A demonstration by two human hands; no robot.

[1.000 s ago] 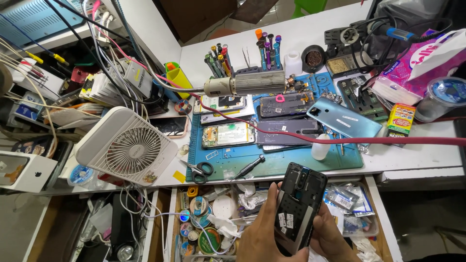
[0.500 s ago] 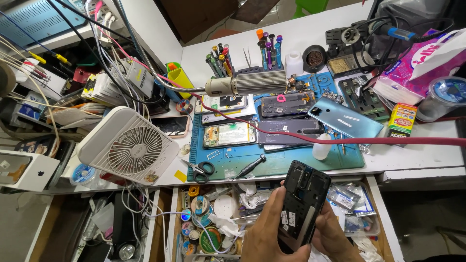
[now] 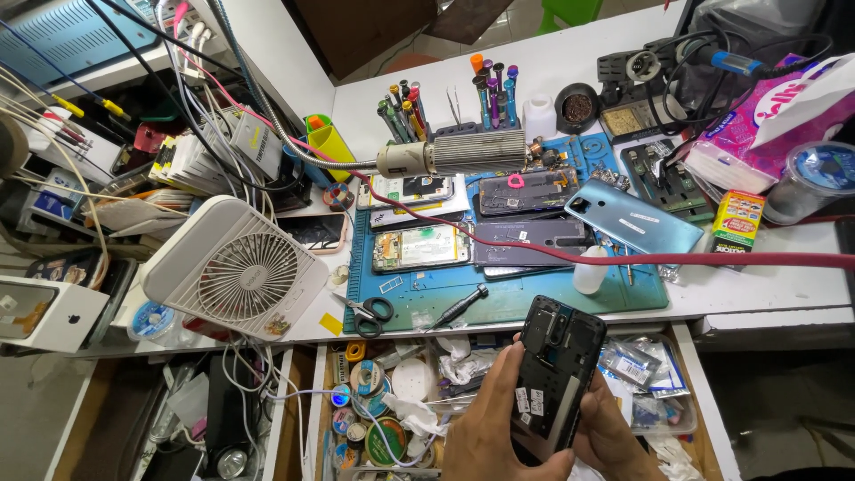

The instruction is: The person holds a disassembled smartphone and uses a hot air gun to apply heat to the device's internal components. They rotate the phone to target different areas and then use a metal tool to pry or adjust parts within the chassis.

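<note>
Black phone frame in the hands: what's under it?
Under the black phone frame: the open drawer, with tape rolls and small plastic bags visible beside it. What lies directly beneath is covered by frame and hands.

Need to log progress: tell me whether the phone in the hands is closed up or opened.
Opened. The black phone, held by the left hand and right hand, shows bare inner frame and stickers, no back cover.

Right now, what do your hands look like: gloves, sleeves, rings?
Both bare. The left hand and right hand show no gloves and no rings that I can see. No sleeves reach into view, and the wrists are cut off at the picture's bottom edge.
</note>
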